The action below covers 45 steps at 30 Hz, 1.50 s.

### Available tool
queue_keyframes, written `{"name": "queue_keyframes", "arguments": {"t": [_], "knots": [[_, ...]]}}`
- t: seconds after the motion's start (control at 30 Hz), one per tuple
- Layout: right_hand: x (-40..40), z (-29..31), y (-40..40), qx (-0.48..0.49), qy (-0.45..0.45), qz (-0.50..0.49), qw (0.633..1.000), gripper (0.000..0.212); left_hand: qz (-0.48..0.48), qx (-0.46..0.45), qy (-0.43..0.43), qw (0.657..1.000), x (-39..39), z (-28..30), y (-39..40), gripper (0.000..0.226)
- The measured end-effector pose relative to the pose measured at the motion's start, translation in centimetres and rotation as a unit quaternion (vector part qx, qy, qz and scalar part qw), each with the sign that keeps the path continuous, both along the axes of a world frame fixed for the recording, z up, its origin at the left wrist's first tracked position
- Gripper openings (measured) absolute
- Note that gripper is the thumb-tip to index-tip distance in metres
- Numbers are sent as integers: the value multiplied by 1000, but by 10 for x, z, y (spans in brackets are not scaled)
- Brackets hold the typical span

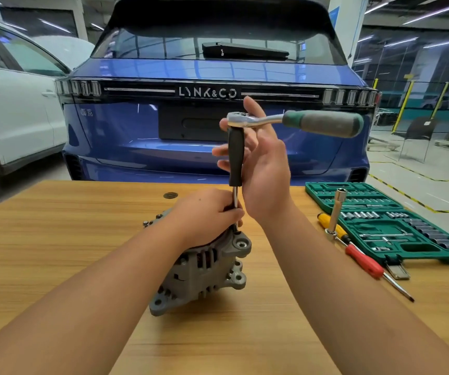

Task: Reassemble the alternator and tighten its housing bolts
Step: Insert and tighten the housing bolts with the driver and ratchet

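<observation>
A grey alternator [201, 272] stands on the wooden table [55, 239] in front of me. My left hand [207, 215] rests on its top and pinches the thin steel shaft [235, 201] of a black-handled driver [235, 158] that stands upright on a housing bolt at the alternator's right rim. A ratchet [323, 123] with a green and grey grip sits on the driver's top end and points right. My right hand [261, 161] wraps loosely round the black handle just below the ratchet head, fingers on the far side.
An open green socket set case [396, 228] lies at the right of the table. Beside it are a yellow-handled screwdriver [334, 228], a red-handled screwdriver [366, 263] and an upright socket extension [335, 212]. A blue car [136, 125] stands right behind the table, with a white car [9, 112] to the left.
</observation>
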State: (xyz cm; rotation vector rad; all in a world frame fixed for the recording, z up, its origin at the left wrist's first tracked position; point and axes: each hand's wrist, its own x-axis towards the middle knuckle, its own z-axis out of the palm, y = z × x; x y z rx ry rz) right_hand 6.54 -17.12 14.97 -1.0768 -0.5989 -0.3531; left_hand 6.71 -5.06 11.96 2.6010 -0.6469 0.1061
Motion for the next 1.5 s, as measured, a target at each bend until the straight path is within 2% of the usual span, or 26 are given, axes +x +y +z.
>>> {"name": "queue_keyframes", "arguments": {"t": [0.1,0.2,0.27,0.33,0.4,0.43,0.47,0.53,0.57,0.6,0.63,0.73,0.8,0.87,0.97,1.03,1.13,1.2,1.3,1.37,1.4,1.43,1.5], "knots": [[12,-3,-12,35,34,137,989,52,-3,-4,3,1000,1,0,0,21],[19,3,-19,40,74,173,981,59,-6,5,-5,1000,2,2,-2,21],[18,8,-18,24,69,113,991,48,1,7,-9,1000,4,1,-4,20],[19,11,-12,-43,41,-54,997,28,15,13,-18,1000,6,-2,-6,20],[22,16,-5,-84,44,-154,983,27,29,12,-25,999,9,-4,-7,22],[24,18,-4,-91,66,-152,982,29,33,11,-23,999,11,-4,-7,23],[25,19,-7,-84,93,-106,987,27,35,11,-20,999,12,-4,-6,24],[27,20,-15,-28,117,77,990,11,35,17,-23,999,14,-4,-4,25],[28,19,-20,1,115,142,983,10,34,23,-30,999,15,-4,-3,26],[30,15,-23,19,103,175,979,21,34,30,-37,998,16,-4,-3,27],[32,11,-24,22,79,175,981,27,36,34,-42,998,17,-3,-3,28],[38,4,-17,0,-27,59,998,32,44,19,-30,998,22,0,-6,28],[43,3,-16,-5,-62,26,998,37,41,10,-23,999,26,-1,-6,24],[46,3,-15,10,-57,56,997,39,32,-3,-18,999,28,-2,-3,22],[46,3,-14,49,-41,183,981,44,17,-26,-21,999,27,-4,4,22],[45,3,-15,50,-35,215,975,48,15,-28,-22,999,26,-6,5,22],[41,5,-13,26,-7,186,982,52,17,-35,-31,999,24,-8,5,21],[35,7,-13,20,10,153,988,46,22,-51,-55,997,23,-8,5,17],[26,9,-11,-23,16,9,1000,28,30,-21,-73,997,21,-7,3,17],[23,9,-7,-42,25,-81,996,18,28,-16,-38,999,18,-6,1,22],[23,10,-7,-37,37,-95,994,18,25,-16,-23,999,17,-5,1,24],[24,11,-8,-30,53,-78,995,18,21,-13,-18,1000,17,-5,1,25],[24,13,-14,-9,78,35,996,13,17,-10,-21,1000,18,-5,2,22]]}}
